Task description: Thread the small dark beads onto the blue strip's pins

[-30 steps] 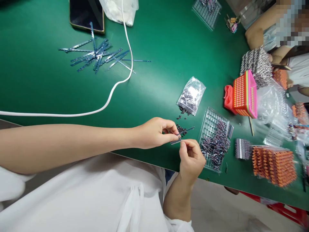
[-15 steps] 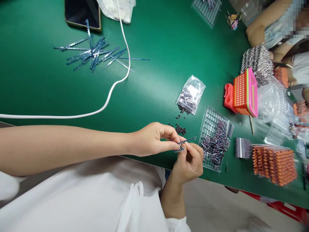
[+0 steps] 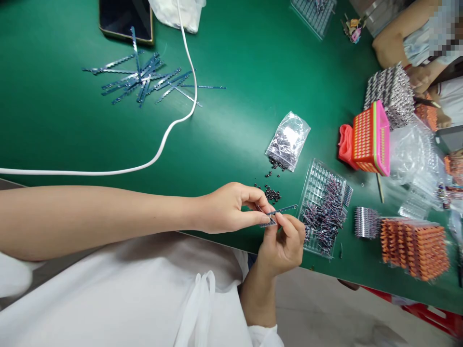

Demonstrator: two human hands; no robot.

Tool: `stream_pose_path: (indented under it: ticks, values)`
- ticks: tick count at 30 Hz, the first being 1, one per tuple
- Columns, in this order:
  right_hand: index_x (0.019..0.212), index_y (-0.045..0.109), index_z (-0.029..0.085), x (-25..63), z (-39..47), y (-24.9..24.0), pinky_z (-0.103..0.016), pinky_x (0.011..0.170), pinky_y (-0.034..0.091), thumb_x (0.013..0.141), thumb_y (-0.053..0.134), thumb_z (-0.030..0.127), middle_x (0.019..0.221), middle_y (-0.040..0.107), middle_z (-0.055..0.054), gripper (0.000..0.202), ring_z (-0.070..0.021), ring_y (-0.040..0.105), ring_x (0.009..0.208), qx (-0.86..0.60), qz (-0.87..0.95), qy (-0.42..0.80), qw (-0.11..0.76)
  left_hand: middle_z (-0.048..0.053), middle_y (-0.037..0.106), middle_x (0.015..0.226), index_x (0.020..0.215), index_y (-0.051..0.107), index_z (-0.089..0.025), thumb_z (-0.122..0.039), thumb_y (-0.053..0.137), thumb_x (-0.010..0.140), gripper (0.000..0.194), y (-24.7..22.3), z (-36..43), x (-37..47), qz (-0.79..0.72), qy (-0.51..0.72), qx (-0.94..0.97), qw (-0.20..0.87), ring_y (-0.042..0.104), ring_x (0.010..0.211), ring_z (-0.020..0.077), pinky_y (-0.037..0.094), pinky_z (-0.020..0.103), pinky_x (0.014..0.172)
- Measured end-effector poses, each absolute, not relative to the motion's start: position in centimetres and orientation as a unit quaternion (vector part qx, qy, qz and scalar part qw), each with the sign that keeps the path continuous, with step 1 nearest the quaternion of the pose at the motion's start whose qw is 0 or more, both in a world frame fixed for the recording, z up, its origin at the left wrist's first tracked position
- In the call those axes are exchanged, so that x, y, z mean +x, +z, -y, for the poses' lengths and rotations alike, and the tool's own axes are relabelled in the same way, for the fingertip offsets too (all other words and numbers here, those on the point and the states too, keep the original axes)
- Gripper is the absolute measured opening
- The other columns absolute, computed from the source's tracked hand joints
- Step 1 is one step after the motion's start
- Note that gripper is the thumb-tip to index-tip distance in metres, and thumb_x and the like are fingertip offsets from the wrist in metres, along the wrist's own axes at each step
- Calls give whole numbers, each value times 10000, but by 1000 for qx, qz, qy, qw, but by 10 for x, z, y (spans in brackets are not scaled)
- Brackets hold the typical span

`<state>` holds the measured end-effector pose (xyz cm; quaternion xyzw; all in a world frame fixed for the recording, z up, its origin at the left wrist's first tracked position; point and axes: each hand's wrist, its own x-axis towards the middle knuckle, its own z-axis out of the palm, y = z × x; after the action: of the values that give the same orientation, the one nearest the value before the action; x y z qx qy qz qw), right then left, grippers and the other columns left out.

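My left hand [image 3: 227,207] reaches in from the left, thumb and fingers pinched on a thin blue notched strip [image 3: 285,209] and a small dark patterned flat piece [image 3: 267,222]. My right hand [image 3: 282,243] is closed just below, its fingertips meeting the left ones at the same pieces. Exactly what lies between the right fingertips is too small to tell. Beyond the hands lies a small pile of dark beads [image 3: 272,193]. A clear bag [image 3: 289,137] of such beads rests behind it. Right of my hands sits a clear ridged tray [image 3: 314,180] heaped with thin dark wire-like pieces [image 3: 327,217].
Several blue strips [image 3: 144,79] lie loosely under a white cable [image 3: 167,135], near a phone [image 3: 126,19]. To the right stand a plastic basket [image 3: 365,137], stacked orange pieces [image 3: 414,248] and a silvery stack [image 3: 366,222]. Another person's hand [image 3: 419,79] works at the far right.
The whole view has shifted slightly. My hands keep nearly the same pose around the strip. At the far right, the other person's hands have moved a little.
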<state>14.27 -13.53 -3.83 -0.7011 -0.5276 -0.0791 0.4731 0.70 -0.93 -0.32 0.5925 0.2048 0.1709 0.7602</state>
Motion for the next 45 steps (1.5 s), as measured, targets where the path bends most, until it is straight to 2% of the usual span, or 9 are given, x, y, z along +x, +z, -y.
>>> stream_pose_path:
  ticks: [4,15,20,28,36,40,45]
  values:
    - [1024,669,253,142,136,-39,-318,669,587,863,672,156,918,662,-32,188,-167,679,806,-711,527,-96,456,77,764,1009,938,704,-157,-296,665,860,165,-3,9,7,-212,157,604,752,700,963,195,558,323,872]
    - [1022,671,248,144,137,-37,-295,723,577,846,699,114,899,678,-19,224,-146,678,819,-705,540,-118,445,80,770,1041,920,689,-164,-273,633,882,129,-5,9,5,-186,180,659,706,710,987,193,542,320,895]
    - [1033,667,259,152,142,-35,-301,730,576,862,680,127,906,688,-13,216,-144,685,813,-705,577,-103,399,70,774,1016,919,695,-169,-286,635,877,138,-7,10,6,-202,172,664,699,711,931,188,547,313,870]
    - [1037,672,240,153,142,-38,-278,742,583,845,698,105,904,700,-16,236,-135,691,822,-699,588,-116,389,54,781,967,947,713,-171,-297,643,876,161,-5,8,6,-210,162,686,677,708,838,170,550,267,778]
    - [991,668,198,156,143,-40,-287,736,589,828,700,71,912,695,-37,209,-145,687,827,-681,604,-116,398,75,770,1007,936,695,-151,-216,580,903,136,-8,10,6,-166,194,727,638,694,927,171,527,284,846]
    - [992,664,216,154,142,-39,-294,732,584,834,701,100,900,686,-26,199,-143,677,820,-687,597,-114,398,59,768,979,965,705,-162,-261,589,906,164,-8,9,6,-190,162,716,651,691,875,170,528,283,811]
    - [966,672,221,145,142,-36,-279,650,552,856,667,125,868,662,-16,147,-135,648,771,-701,525,-23,482,52,758,907,917,686,-148,-324,606,886,196,-5,7,7,-235,127,653,709,694,839,177,529,279,754]
